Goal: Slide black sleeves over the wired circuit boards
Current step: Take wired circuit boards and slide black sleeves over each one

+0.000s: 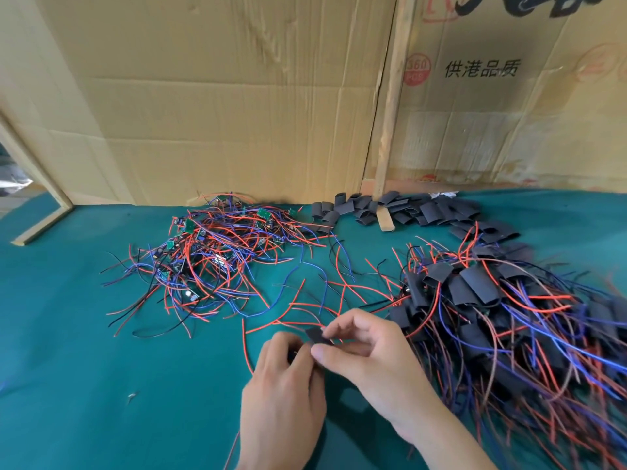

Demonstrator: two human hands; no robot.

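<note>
- at 6 o'clock on the green cloth (84, 385), both hands meet over one black sleeve (317, 335).
- right hand (366, 354) pinches the sleeve between thumb and fingertips; left hand (285, 385) is curled under it, seemingly gripping a board that its fingers hide.
- judgement: the step goes best if the flat sleeve is squeezed at its edges so the mouth opens, the wires (271, 322) are fed through first, then the board is pushed in square, not cornerwise.
- risk, as a guess: a thin wire folding back at the mouth and jamming.
- at 10 o'clock, bare boards (203, 252): small green rigid plates in a springy tangle of red, blue and black leads.
- at 12 to 1 o'clock, spare sleeves (400, 208): matte, soft, flattened tubes.
- at 3 o'clock, sleeved pile (475, 300), wires trailing out.
- behind, creased cardboard (220, 113) and a rough wooden slat (390, 130).
</note>
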